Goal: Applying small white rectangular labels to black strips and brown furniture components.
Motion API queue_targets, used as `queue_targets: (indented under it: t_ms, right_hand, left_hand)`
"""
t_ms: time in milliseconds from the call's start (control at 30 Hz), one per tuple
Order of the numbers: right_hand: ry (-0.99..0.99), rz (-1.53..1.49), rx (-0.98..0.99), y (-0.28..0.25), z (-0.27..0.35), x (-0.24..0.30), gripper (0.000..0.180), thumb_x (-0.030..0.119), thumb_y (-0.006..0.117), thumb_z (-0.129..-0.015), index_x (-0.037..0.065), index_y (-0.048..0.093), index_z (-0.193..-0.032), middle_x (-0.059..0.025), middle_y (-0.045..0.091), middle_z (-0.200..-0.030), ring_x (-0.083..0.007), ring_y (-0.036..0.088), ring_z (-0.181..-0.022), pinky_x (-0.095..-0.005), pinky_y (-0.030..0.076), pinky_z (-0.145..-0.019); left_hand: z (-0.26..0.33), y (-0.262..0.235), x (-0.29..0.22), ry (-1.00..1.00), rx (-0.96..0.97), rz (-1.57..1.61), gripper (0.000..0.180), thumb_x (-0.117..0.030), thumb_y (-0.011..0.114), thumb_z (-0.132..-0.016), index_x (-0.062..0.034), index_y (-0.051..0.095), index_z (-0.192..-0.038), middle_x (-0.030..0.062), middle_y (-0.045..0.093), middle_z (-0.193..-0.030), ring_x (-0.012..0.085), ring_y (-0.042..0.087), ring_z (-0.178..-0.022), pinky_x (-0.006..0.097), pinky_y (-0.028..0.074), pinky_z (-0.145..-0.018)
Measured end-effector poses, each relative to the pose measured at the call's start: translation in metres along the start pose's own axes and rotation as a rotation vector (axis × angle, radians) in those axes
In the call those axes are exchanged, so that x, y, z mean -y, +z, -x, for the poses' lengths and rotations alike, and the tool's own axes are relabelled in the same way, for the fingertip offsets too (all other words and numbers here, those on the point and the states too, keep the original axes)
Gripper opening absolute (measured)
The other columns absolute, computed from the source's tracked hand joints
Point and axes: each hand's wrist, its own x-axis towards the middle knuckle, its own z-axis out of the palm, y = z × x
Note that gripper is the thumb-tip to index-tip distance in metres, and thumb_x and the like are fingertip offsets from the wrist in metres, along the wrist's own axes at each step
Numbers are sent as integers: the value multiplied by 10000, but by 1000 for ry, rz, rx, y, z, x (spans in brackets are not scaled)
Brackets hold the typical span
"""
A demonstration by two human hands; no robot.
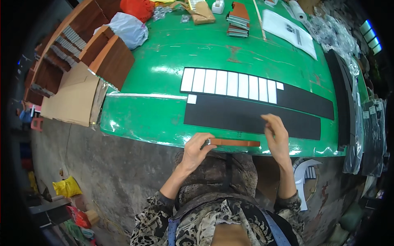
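Head view: left hand grip pinches a long, flat brown strip; right hand fingers loosely apart.

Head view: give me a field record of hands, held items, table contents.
left hand: grips the left end of an orange-brown bar at the near table edge
right hand: raised over the near black strip, fingers pinched; held item too small to tell
far black strip: bears a row of white tiles
loose tile: at the near strip's left end
table: green, worn
far side: stack of brown pieces, white sheet, white bag
left of table: wooden shelf, cardboard
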Motion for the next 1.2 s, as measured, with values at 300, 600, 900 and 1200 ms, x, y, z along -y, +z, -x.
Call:
queue_targets:
  t_ms: [300,600,900,1200]
  right_hand:
    - [-369,139,313,140,-97,27,297,227,700,-720,53,609,-943,-135,569,-954,-317,584,-923,-418,525,-738]
    - [-267,260,281,181,-96,37,405,120,790,-618,-17,578,-934,-130,526,-981,-290,583,-869,-381,528,-656]
    - [-207,238,312,184,-95,40,450,136,809,-596,4,567,-952,-124,516,-988,-281,580,-892,-380,533,-654]
    - [-154,174,354,176,-99,41,461,124,813,-582,23,539,-938,-115,497,-992,-287,572,-886,-412,526,-674]
  left_hand:
    - [-13,-27,11,53,73,-322,436,-88,745,-692,-71,537,-1075,202,471,-1343,376,431,-1234,475,309,-956]
    - [-7,-37,2,-145,171,-263,415,-84,718,-743,-43,513,-1101,307,385,-1371,392,362,-1283,474,241,-985]
    - [-14,-44,-1,-209,218,-305,457,-98,703,-747,-32,499,-1151,270,417,-1379,379,383,-1269,460,244,-992]
    - [-20,-43,-10,-282,243,-338,470,-122,703,-751,-11,505,-1162,269,427,-1370,376,391,-1255,463,242,-1001]
